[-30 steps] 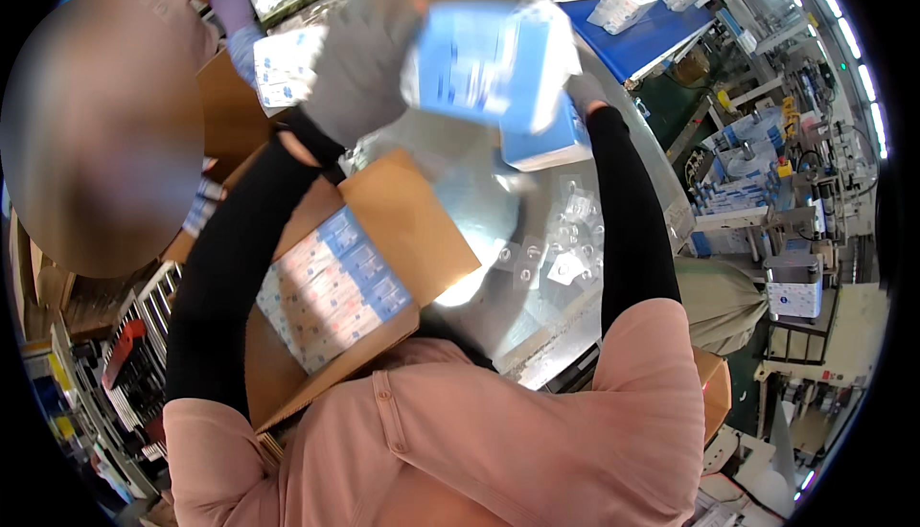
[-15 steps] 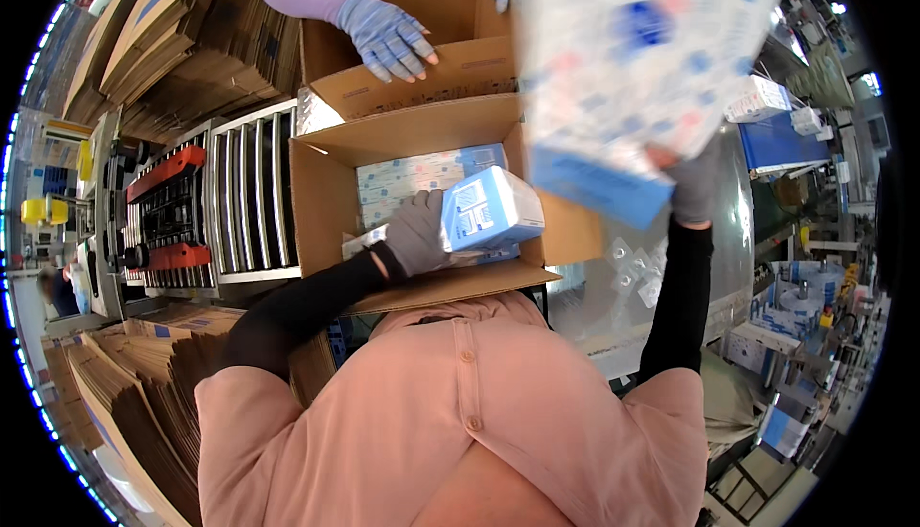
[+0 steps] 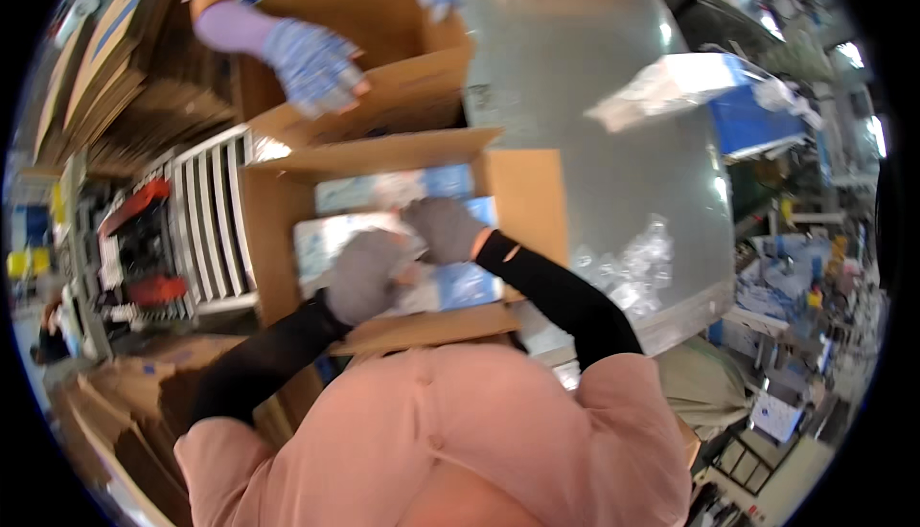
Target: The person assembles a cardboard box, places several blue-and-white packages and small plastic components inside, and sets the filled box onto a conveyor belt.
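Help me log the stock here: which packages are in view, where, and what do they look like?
Open brown cardboard box: centre, under both grey-gloved hands.
Pale blue and white plastic packs: lying flat inside that box.
White and blue wrapped bundle: on the grey steel table, upper right.
Flattened brown cartons: stacked upper left.

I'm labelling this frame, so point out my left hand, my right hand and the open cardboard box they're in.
left hand [image 3: 366, 276], head view, on the back of the grey glove.
right hand [image 3: 443, 228], head view, on the back of the grey glove.
open cardboard box [image 3: 525, 203], head view, on its right flap.
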`<state>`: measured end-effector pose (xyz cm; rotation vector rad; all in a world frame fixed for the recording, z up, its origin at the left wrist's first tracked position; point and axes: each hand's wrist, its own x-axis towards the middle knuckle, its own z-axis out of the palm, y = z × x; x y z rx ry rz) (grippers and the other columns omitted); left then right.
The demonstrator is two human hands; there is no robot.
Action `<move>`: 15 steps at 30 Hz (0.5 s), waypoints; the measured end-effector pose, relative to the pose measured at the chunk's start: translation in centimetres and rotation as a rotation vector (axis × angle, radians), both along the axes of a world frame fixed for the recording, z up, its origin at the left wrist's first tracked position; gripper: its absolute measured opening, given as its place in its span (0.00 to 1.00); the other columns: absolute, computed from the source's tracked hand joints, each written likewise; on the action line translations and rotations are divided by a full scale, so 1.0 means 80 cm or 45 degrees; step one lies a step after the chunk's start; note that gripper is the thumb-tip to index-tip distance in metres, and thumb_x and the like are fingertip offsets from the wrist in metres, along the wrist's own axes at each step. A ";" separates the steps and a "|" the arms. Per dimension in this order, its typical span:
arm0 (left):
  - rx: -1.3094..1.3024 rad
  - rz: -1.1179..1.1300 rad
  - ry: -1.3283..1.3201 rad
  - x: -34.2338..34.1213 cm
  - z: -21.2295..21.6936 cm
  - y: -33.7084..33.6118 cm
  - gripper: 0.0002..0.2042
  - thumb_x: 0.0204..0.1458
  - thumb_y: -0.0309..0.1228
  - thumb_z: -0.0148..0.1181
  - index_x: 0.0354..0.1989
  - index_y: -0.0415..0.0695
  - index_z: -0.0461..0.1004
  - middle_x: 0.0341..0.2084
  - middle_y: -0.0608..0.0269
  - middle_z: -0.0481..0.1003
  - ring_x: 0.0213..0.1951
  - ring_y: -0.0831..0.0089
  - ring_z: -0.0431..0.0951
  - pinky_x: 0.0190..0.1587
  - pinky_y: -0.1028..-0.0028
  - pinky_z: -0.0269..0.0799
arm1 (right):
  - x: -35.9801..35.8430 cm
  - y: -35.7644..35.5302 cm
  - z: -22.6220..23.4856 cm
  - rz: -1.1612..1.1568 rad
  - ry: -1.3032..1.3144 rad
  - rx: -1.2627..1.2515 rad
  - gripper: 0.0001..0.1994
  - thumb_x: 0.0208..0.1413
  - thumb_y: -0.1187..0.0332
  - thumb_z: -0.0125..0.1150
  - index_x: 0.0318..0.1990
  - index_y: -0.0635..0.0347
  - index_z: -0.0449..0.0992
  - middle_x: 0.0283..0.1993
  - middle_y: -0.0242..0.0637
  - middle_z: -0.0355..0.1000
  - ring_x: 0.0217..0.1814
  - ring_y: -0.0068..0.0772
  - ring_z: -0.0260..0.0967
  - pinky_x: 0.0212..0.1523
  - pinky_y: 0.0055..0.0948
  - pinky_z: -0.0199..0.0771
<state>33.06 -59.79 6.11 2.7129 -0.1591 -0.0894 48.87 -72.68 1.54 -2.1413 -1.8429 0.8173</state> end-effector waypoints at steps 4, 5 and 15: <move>0.437 -0.014 -0.140 0.009 -0.050 0.039 0.49 0.46 0.61 0.57 0.63 0.29 0.53 0.51 0.37 0.64 0.49 0.44 0.65 0.55 0.50 0.58 | 0.075 -0.055 0.076 0.063 -0.016 0.090 0.26 0.49 0.62 0.62 0.57 0.59 0.70 0.57 0.44 0.69 0.58 0.40 0.68 0.56 0.35 0.70; 0.419 -0.081 -0.088 -0.001 -0.067 0.044 0.51 0.46 0.64 0.55 0.64 0.27 0.51 0.51 0.35 0.63 0.49 0.44 0.64 0.56 0.49 0.57 | 0.115 -0.094 0.090 -0.033 0.078 0.336 0.25 0.50 0.63 0.61 0.57 0.59 0.70 0.56 0.43 0.69 0.58 0.40 0.68 0.57 0.35 0.69; 0.455 -0.176 -0.120 0.021 -0.074 0.045 0.53 0.43 0.68 0.53 0.61 0.27 0.54 0.45 0.39 0.65 0.46 0.47 0.65 0.53 0.49 0.58 | 0.536 -0.351 0.086 -0.832 -1.690 -0.388 0.33 0.58 0.65 0.51 0.71 0.44 0.51 0.76 0.34 0.45 0.78 0.41 0.41 0.66 0.54 0.55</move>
